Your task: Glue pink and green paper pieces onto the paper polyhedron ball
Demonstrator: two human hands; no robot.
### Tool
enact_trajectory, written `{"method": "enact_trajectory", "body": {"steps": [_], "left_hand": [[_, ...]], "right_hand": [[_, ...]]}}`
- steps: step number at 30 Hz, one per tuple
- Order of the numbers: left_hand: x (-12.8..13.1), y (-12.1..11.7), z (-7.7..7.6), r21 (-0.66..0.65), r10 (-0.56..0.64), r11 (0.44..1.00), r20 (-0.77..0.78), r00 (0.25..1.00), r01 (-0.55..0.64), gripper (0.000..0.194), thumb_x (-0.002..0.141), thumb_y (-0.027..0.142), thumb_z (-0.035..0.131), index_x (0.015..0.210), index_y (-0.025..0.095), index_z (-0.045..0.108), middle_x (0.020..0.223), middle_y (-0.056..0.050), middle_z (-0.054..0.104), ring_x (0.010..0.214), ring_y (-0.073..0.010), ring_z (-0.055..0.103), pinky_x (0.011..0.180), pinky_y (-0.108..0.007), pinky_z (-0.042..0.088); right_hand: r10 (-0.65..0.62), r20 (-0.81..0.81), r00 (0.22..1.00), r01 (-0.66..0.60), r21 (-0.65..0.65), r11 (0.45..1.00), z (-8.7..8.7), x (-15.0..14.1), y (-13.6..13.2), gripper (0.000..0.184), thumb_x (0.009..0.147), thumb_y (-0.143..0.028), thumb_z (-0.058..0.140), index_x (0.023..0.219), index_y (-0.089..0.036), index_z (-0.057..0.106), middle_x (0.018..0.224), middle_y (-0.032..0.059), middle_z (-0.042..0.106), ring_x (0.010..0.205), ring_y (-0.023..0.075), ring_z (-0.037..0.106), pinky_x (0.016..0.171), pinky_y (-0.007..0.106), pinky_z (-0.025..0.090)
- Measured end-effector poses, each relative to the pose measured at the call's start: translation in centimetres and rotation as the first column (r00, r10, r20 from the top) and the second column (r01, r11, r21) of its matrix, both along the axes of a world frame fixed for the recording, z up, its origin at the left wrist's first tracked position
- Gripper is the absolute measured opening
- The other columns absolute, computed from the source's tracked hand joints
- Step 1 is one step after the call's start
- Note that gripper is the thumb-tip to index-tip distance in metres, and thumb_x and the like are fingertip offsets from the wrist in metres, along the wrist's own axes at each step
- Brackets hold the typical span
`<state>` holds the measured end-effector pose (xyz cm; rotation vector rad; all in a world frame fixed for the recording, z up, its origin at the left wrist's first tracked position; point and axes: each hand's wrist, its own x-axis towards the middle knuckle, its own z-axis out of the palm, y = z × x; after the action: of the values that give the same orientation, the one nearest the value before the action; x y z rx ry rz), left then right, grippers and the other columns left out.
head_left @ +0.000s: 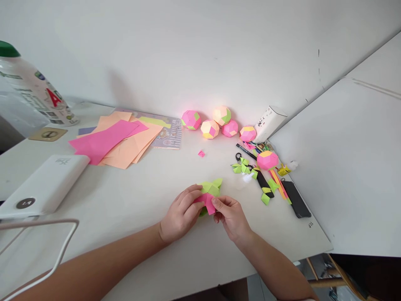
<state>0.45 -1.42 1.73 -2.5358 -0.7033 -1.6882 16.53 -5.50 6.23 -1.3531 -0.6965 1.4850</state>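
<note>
Both hands hold one folded paper shape (211,191) just above the white desk; it has lime green facets on top and pink ones toward me. My left hand (185,209) wraps its fingers round the left side. With thumb and fingertips, my right hand (231,215) pinches a pink flap at the lower right. The underside and part of the left side are hidden behind my fingers. A small pink folded paper piece (201,154) lies beyond the hands. Several small green folded pieces (240,167) are scattered to the right.
Several finished paper balls (191,120) line the wall. Coloured paper sheets (115,142), a white power bank (46,184) with a cable, and a bottle (40,90) are on the left. A white box (270,123), black pen (246,151), glue bottle (285,168) and phone (296,198) stand or lie right.
</note>
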Motion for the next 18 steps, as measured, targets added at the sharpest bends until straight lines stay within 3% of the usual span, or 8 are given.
{"method": "enact_trajectory", "body": {"steps": [12, 18], "left_hand": [[0.08, -0.02, -0.23, -0.002, 0.009, 1.0, -0.008, 1.0, -0.009, 0.018, 0.086, 0.001, 0.053, 0.096, 0.016, 0.055, 0.099, -0.009, 0.06, 0.111, -0.0269, 0.058, 0.083, -0.042, 0.06], [0.05, 0.14, -0.44, -0.008, -0.016, 1.0, -0.005, 1.0, 0.016, 0.017, 0.089, 0.004, 0.052, 0.099, 0.017, 0.055, 0.102, -0.01, 0.062, 0.112, -0.0261, 0.059, 0.086, -0.043, 0.06]], "right_hand": [[-0.002, 0.05, 0.999, -0.004, 0.109, 0.994, -0.36, -0.01, -0.31, 0.024, 0.069, -0.041, 0.079, 0.069, -0.018, 0.073, 0.056, -0.0011, 0.059, 0.05, 0.0094, 0.046, 0.049, 0.026, 0.033], [0.032, 0.032, 0.999, -0.034, 0.066, 0.997, -0.37, 0.3, 0.08, 0.026, 0.068, -0.041, 0.08, 0.071, -0.016, 0.073, 0.055, -0.0012, 0.059, 0.048, 0.0088, 0.045, 0.048, 0.026, 0.031]]}}
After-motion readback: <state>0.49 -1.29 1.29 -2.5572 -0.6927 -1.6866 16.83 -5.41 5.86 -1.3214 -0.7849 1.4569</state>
